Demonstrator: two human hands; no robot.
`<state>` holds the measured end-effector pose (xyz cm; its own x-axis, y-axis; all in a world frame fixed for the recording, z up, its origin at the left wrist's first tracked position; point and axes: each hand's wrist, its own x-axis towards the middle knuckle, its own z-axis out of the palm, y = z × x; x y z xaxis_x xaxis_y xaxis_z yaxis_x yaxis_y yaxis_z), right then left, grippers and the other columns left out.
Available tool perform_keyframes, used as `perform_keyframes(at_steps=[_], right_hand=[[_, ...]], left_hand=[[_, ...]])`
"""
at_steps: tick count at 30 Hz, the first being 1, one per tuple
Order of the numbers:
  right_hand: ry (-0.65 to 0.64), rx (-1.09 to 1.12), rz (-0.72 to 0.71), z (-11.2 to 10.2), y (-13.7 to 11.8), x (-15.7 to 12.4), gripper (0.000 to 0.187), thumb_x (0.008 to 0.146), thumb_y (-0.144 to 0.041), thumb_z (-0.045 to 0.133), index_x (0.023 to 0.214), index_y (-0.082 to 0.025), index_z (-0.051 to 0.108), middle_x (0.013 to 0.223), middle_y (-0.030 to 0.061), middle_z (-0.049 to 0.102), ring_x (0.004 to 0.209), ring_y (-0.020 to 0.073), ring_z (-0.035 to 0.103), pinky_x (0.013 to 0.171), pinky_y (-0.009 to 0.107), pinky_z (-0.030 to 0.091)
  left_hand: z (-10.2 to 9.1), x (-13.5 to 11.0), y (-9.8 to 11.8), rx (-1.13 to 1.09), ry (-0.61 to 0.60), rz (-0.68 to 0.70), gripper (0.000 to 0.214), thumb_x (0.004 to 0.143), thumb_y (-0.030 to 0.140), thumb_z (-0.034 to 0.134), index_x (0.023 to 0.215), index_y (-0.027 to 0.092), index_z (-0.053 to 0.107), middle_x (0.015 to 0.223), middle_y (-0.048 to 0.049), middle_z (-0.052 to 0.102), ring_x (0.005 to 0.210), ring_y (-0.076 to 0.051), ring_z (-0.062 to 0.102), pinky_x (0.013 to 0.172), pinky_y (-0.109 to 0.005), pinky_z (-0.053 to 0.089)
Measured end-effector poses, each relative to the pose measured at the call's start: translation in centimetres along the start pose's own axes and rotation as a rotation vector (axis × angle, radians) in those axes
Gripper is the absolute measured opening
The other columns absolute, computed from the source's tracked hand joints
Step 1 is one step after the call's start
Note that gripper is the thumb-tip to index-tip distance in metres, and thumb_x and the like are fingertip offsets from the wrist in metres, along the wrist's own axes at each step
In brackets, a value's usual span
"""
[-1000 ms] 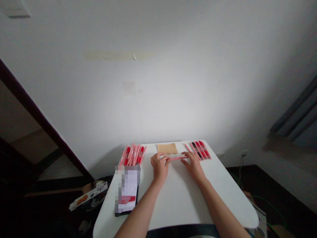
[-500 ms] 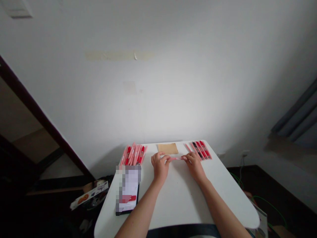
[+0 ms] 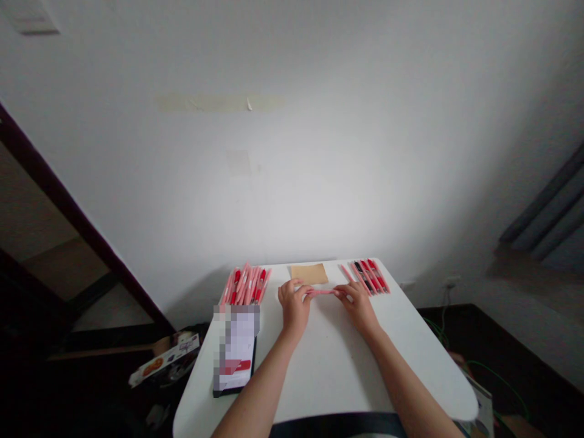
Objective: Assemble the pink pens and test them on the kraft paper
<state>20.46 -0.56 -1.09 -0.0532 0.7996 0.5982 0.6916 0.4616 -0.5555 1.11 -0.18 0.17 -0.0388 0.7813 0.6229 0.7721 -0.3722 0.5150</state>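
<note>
My left hand point(image 3: 295, 308) and right hand point(image 3: 358, 304) pinch 1 slim pink pen point(image 3: 323, 292) between them.
I grip both ends, probably to keep it level over the white table point(image 3: 328, 377). A brown card point(image 3: 310, 274) lies just beyond; rightward, a pen row point(image 3: 371, 277), seemingly in clear sleeves point(image 3: 385, 282), sits side by side, perhaps for order; leftward, a pen heap point(image 3: 246, 287) lies beyond my phone point(image 3: 243, 344).

Single head view, taken from the person's head above the near side of the white table point(image 3: 337, 371), facing forward and down. Left hand point(image 3: 294, 309) and right hand point(image 3: 359, 307) appear small, below centre; wall point(image 3: 319, 152) fills the upper frame.
</note>
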Motion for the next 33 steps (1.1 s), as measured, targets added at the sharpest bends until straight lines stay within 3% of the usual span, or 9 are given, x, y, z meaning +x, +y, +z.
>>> perform_keyframes(at_steps=[5,11,16,21,30,33], right_hand=[[-0.024,0.010,0.019,0.11,0.24,0.02,0.037,0.094,-0.047,0.043,0.086,-0.023,0.070,0.077,0.0072,0.065,0.081,0.0231,0.056,0.075,0.036,0.044],[0.058,0.064,0.015,-0.03,-0.06,0.06,0.032,0.090,-0.048,0.051,0.107,-0.024,0.066,0.094,0.0083,0.064,0.092,0.0241,0.057,0.084,0.040,0.045],[0.093,0.083,0.005,-0.04,-0.13,0.14,0.027,0.091,-0.043,0.050,0.100,-0.024,0.068,0.093,0.0082,0.064,0.091,0.0231,0.057,0.084,0.039,0.045],[0.042,0.060,0.022,0.16,0.08,0.08,0.028,0.091,-0.043,0.050,0.094,-0.024,0.070,0.083,0.0074,0.065,0.084,0.0227,0.057,0.078,0.038,0.045],[0.037,0.086,0.122,0.09,-0.01,-0.03,0.036,0.091,-0.045,0.048,0.117,-0.024,0.063,0.086,0.0075,0.064,0.086,0.0225,0.058,0.083,0.039,0.046],[0.066,0.120,0.113,0.19,0.06,-0.04,0.032,0.090,-0.043,0.051,0.113,-0.023,0.061,0.095,0.0086,0.064,0.092,0.0232,0.058,0.086,0.040,0.046]], left_hand=[[0.03,-0.09,0.03,0.008,-0.001,-0.007,0.009,0.077,0.032,0.068,0.083,0.026,0.073,0.104,-0.0049,0.061,0.107,-0.022,0.052,0.098,-0.043,0.036],[0.33,-0.27,-0.20,0.015,0.004,0.000,0.011,0.080,0.031,0.064,0.083,0.025,0.072,0.104,-0.0058,0.060,0.107,-0.022,0.051,0.098,-0.044,0.037],[0.45,-0.21,-0.33,0.002,0.000,-0.011,0.010,0.079,0.031,0.066,0.083,0.025,0.072,0.105,-0.0057,0.060,0.107,-0.022,0.052,0.098,-0.044,0.037],[0.21,-0.03,-0.32,-0.019,0.009,-0.003,0.010,0.077,0.032,0.068,0.083,0.025,0.072,0.103,-0.0051,0.061,0.106,-0.022,0.052,0.096,-0.042,0.038],[0.31,-0.09,-0.37,-0.005,0.021,-0.005,0.014,0.081,0.035,0.063,0.084,0.025,0.072,0.104,-0.0061,0.061,0.106,-0.022,0.052,0.096,-0.043,0.038],[0.39,-0.15,-0.26,0.002,0.007,-0.006,0.013,0.082,0.032,0.061,0.084,0.025,0.073,0.104,-0.0066,0.060,0.105,-0.022,0.052,0.095,-0.043,0.039]])
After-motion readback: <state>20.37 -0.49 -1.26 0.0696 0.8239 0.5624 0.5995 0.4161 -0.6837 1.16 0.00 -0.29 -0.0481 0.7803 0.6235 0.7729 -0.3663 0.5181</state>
